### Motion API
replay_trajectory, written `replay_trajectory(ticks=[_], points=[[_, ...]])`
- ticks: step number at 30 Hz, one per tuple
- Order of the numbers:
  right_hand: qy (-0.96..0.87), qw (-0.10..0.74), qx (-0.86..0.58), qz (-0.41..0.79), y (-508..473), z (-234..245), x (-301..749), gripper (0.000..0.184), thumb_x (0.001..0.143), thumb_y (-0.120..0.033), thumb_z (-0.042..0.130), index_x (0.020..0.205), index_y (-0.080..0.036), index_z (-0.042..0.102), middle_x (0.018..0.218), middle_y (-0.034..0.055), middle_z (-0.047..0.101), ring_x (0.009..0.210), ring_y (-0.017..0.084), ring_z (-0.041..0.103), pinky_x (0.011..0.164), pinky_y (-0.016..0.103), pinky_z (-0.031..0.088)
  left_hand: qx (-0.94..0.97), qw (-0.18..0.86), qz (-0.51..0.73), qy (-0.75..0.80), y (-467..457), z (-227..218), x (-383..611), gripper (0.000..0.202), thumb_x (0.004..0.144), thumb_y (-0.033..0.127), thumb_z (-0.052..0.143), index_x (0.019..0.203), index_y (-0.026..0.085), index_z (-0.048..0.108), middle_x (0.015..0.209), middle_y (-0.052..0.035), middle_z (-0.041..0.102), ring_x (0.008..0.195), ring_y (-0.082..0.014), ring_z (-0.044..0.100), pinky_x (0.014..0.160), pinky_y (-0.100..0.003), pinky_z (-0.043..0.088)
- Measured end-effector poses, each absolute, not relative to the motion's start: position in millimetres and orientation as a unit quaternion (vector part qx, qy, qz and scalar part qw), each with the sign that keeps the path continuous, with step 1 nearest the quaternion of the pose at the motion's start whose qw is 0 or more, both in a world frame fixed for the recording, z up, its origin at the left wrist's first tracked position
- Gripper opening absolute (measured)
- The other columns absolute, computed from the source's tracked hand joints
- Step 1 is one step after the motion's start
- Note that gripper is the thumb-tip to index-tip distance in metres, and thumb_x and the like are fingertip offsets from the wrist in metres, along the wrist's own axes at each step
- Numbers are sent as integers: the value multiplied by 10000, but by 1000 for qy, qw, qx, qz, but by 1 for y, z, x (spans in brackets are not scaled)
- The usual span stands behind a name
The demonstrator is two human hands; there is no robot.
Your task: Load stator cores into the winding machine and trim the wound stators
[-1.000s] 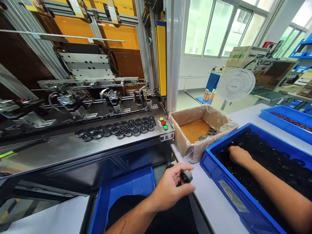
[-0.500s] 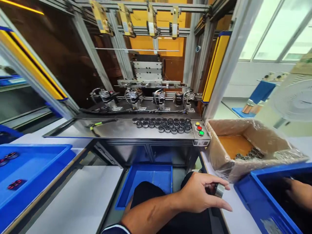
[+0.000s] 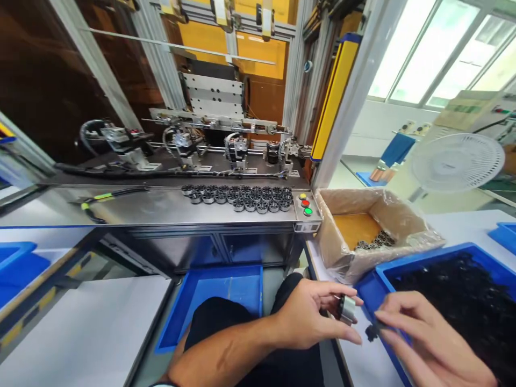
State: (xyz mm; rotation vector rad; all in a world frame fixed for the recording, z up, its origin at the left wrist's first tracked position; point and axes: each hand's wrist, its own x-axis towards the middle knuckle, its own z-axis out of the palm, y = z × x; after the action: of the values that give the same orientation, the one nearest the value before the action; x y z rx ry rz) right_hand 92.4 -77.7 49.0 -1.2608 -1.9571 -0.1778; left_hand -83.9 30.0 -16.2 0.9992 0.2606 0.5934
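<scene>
Lined cardboard box (image 3: 342, 263), white fan (image 3: 457, 161), three-button panel (image 3: 305, 204).

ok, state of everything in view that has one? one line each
left hand, closed on the metal part
right hand, fingertips pinching a small black piece
blue bin, open, heaped with black parts
cardboard box, open, plastic-lined, a few metal parts in one corner
shelf parts, upright, lined up in rows
fan, cannot tell if it is spinning
</scene>
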Motion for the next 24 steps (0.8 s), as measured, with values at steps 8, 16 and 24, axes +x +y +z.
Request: replay_trajectory(ticks=[8,16,24], points=[[-784,410,-463,-54,-73,48,88,203,938,-52,563,1062,-184,655,937,66,662,914,153,692,749,202,612,422,866,246,103,19,-3,-77,742,341,107,1012,1039,134,763,917,-43,789,819,-159,743,863,-314,597],[-815,367,-436,-102,-76,44,91,305,921,-32,582,1212,-113,626,1111,128,647,1085,179,658,934,238,581,443,843,268,144,20,-2,-81,730,358,114,1010,1045,141,766,905,-43,788,825,-144,736,873,-281,584],[-818,347,-431,-158,-73,34,95,304,950,-59,580,1221,-176,652,1014,74,657,904,136,676,813,206,603,422,863,230,157,24,2,-88,736,290,148,1018,982,141,769,855,-28,779,783,-158,727,923,-363,590]])
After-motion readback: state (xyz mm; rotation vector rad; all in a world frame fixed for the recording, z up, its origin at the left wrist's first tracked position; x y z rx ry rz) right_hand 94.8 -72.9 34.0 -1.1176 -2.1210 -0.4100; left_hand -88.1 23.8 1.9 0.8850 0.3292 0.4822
